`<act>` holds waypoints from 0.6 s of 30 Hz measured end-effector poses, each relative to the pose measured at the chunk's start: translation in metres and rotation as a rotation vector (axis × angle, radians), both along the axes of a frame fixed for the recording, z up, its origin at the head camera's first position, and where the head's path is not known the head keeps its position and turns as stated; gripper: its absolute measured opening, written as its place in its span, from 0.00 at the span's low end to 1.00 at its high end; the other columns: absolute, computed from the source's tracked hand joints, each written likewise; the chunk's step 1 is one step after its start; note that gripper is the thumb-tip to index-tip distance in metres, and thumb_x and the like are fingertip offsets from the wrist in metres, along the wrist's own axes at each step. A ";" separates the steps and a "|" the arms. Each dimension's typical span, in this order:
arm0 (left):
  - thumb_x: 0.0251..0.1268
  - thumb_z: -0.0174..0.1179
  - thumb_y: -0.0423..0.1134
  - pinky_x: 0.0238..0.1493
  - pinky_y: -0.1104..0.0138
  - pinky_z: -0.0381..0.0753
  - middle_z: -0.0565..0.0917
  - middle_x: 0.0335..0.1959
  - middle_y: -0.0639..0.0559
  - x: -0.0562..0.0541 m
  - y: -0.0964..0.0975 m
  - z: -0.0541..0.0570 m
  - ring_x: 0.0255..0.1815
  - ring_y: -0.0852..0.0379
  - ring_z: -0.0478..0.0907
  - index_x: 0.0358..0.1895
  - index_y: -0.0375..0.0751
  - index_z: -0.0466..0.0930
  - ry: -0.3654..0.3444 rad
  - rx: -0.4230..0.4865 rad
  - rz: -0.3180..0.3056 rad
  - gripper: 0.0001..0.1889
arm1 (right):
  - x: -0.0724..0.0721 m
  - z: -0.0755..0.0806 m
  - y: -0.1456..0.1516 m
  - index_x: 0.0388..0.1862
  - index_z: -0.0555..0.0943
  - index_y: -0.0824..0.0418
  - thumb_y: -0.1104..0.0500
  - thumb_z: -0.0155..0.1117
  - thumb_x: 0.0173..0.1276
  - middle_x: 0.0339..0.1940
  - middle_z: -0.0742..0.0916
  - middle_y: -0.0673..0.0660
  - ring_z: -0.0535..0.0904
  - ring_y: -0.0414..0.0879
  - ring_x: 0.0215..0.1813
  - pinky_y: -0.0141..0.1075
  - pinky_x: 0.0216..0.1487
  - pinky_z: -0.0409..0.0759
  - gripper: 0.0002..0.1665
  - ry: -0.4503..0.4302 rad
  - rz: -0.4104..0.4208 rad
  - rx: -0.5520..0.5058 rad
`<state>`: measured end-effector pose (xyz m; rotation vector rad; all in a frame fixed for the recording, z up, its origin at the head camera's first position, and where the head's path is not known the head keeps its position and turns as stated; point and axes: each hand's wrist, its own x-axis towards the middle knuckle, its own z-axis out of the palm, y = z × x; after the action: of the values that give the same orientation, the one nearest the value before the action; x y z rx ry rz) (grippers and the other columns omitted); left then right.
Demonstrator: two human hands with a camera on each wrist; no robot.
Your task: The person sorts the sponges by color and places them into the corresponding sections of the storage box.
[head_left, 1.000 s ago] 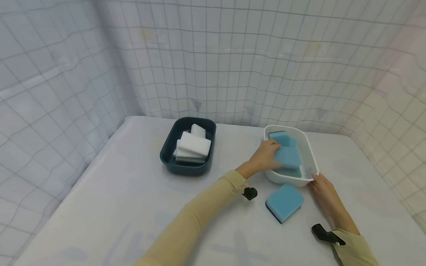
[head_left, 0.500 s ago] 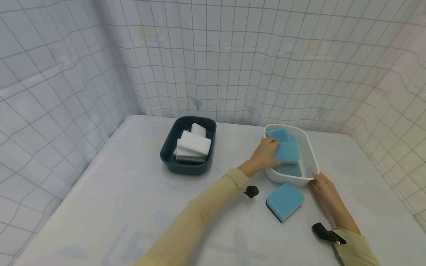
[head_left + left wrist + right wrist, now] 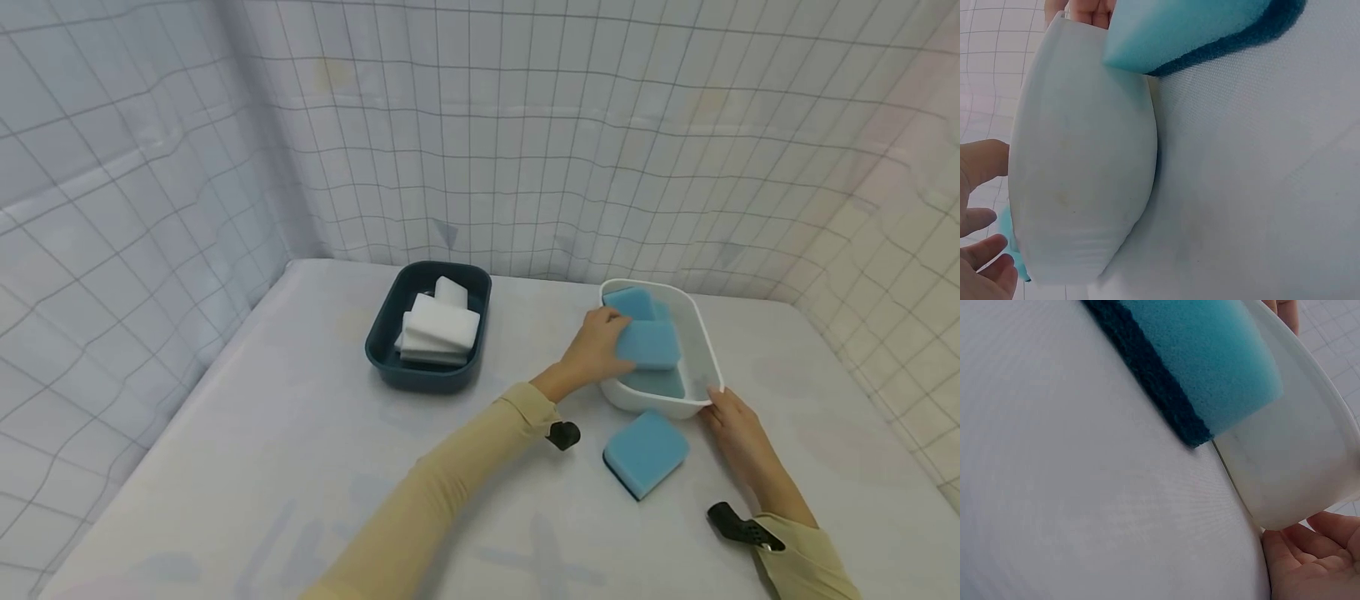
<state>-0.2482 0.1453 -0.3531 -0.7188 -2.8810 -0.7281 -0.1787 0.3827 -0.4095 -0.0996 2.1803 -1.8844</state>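
Observation:
A white basin (image 3: 703,358) with several blue sponges stands on the right of the table. My left hand (image 3: 595,348) reaches over its left rim, beside the top sponge (image 3: 651,344); the fingers are spread in the left wrist view, and whether they touch the sponge I cannot tell. At the near right corner, my right hand (image 3: 741,437) holds the basin, thumb and fingers on either side of the rim. Another blue sponge (image 3: 647,452) with a dark scouring layer lies on the table in front of the basin, large in the right wrist view.
A dark blue basin (image 3: 427,379) stands left of the middle, holding several white sponge blocks (image 3: 442,323). Grid-patterned cloth (image 3: 517,150) hangs behind and on both sides of the white-covered table (image 3: 262,433).
The top blue sponge, blurred a second ago by the left hand, now rests still on the others in the white basin. The right hand keeps its place at the rim.

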 end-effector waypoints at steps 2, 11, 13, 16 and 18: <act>0.54 0.67 0.47 0.64 0.67 0.71 0.68 0.64 0.47 0.000 0.000 0.000 0.66 0.51 0.63 0.65 0.43 0.68 -0.006 0.009 -0.001 0.35 | 0.000 0.001 0.000 0.74 0.29 0.66 0.39 0.34 0.75 0.76 0.37 0.66 0.33 0.60 0.77 0.47 0.74 0.41 0.47 -0.003 -0.002 0.003; 0.53 0.68 0.48 0.62 0.68 0.73 0.68 0.63 0.47 0.009 0.001 0.000 0.64 0.53 0.65 0.66 0.42 0.67 -0.004 0.026 0.005 0.36 | -0.001 0.001 -0.001 0.74 0.28 0.66 0.39 0.34 0.75 0.76 0.36 0.66 0.32 0.60 0.76 0.49 0.73 0.40 0.47 -0.002 -0.008 -0.012; 0.53 0.68 0.47 0.61 0.69 0.73 0.69 0.63 0.47 0.010 0.001 0.000 0.64 0.53 0.65 0.65 0.42 0.67 0.004 0.028 0.008 0.35 | -0.001 0.001 -0.001 0.74 0.28 0.66 0.39 0.34 0.75 0.76 0.36 0.66 0.32 0.60 0.77 0.48 0.73 0.40 0.47 -0.001 -0.004 -0.008; 0.53 0.68 0.47 0.61 0.69 0.73 0.69 0.63 0.47 0.014 -0.001 0.000 0.64 0.53 0.65 0.65 0.42 0.68 0.015 0.041 0.009 0.35 | -0.001 0.000 -0.001 0.74 0.28 0.67 0.39 0.34 0.75 0.76 0.36 0.67 0.32 0.60 0.76 0.47 0.73 0.40 0.47 0.002 -0.006 -0.010; 0.54 0.68 0.46 0.60 0.70 0.73 0.69 0.63 0.47 0.018 -0.003 0.001 0.64 0.52 0.65 0.65 0.42 0.68 0.021 0.052 0.006 0.34 | -0.001 0.000 -0.001 0.74 0.28 0.67 0.39 0.34 0.75 0.76 0.36 0.67 0.32 0.60 0.76 0.47 0.74 0.40 0.47 0.001 -0.009 -0.012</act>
<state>-0.2301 0.1428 -0.3519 -0.7063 -2.8328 -0.7861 -0.1793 0.3813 -0.4090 -0.0936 2.1739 -1.9031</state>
